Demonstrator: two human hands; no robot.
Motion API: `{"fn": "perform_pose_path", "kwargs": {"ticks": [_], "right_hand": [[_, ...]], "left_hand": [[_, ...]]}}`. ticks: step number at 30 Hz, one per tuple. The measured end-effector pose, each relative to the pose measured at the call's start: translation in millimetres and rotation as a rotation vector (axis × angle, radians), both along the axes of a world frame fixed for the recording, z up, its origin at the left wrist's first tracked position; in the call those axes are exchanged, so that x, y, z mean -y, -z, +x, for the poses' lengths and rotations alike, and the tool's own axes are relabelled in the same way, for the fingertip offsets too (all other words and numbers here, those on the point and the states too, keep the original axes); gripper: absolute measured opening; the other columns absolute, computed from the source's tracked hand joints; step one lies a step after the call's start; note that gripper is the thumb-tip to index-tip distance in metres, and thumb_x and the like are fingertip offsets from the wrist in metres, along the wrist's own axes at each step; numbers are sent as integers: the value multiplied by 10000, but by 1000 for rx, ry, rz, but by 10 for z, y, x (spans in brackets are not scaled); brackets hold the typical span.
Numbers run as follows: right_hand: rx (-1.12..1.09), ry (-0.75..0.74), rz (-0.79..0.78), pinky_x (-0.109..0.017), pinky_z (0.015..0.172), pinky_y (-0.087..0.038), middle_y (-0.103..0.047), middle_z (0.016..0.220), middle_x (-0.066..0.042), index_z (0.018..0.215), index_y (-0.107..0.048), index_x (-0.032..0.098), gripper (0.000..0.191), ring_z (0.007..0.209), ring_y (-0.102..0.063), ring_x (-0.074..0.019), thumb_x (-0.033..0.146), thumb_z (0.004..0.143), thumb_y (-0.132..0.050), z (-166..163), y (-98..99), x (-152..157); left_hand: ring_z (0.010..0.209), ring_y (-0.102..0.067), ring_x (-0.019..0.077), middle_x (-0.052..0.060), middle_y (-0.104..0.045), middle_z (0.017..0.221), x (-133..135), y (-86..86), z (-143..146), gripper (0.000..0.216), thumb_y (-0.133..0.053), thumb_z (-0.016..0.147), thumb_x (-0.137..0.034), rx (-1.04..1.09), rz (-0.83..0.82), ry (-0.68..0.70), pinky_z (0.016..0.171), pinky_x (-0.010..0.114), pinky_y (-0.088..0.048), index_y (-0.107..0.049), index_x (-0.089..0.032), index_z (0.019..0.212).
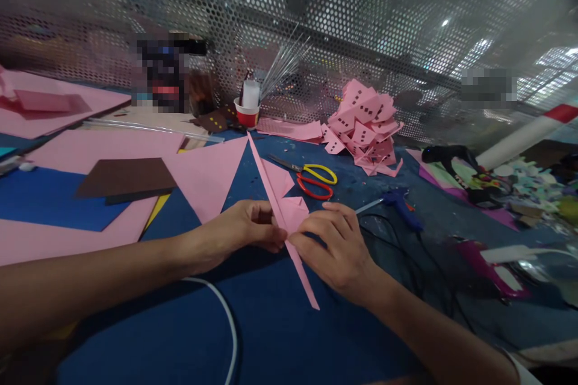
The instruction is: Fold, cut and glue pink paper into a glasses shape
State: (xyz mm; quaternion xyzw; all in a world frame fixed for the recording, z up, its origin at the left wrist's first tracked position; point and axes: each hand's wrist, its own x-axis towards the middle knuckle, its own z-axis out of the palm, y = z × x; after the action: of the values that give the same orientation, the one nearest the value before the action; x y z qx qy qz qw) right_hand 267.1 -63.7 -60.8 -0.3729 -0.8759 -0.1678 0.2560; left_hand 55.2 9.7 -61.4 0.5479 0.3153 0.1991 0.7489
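Between my two hands is a folded piece of pink paper [294, 212], with a long narrow edge strip running from upper left to lower right. My left hand [246, 228] pinches that strip from the left, thumb and fingers closed on it. From the other side my right hand [336, 246] presses its fingertips on the paper near the same spot. Just beyond the paper lie scissors [316, 180] with one yellow and one red handle. A blue glue gun [400, 204] rests to the right of my right hand.
A pile of pink paper pieces with dark squares [363, 126] stands at the back, beside a red and white cup [247, 113]. Pink sheets [208, 174], a brown sheet [126, 179] and a blue sheet [58, 198] spread leftward. A white cable [226, 313] curves in front. Perforated metal [316, 6] rises behind.
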Motion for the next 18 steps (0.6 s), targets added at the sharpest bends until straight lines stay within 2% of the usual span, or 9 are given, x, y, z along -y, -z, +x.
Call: {"fn": "perform_pose_path", "kwargs": {"ticks": [5,11,18], "right_hand": [[-10,-3,-16,-399,1102,-347,-671,968,-7,1049,-665,224,168,1014,-592,-148,134,930,-587,-4,2,-1],[-41,1,-44,-396,1102,-341,-670,947,4,1033,-662,231,163,985,-595,-144,133,939,-572,-9,12,2],[-72,52,-104,-423,1074,-344,-660,970,-21,1020,-674,230,142,1026,-561,-182,166,943,-573,-44,-10,18]], "left_hand": [[824,-641,171,63,-712,947,20,-15,12,259,-780,735,-271,-12,41,-30,758,278,-525,-708,-152,953],[721,-607,133,10,-670,802,12,30,17,274,-821,694,-272,1,77,-54,708,257,-507,-674,-160,896],[732,-612,140,-4,-649,787,13,80,16,240,-791,730,-291,-52,221,-53,697,251,-490,-633,-168,862]]}}
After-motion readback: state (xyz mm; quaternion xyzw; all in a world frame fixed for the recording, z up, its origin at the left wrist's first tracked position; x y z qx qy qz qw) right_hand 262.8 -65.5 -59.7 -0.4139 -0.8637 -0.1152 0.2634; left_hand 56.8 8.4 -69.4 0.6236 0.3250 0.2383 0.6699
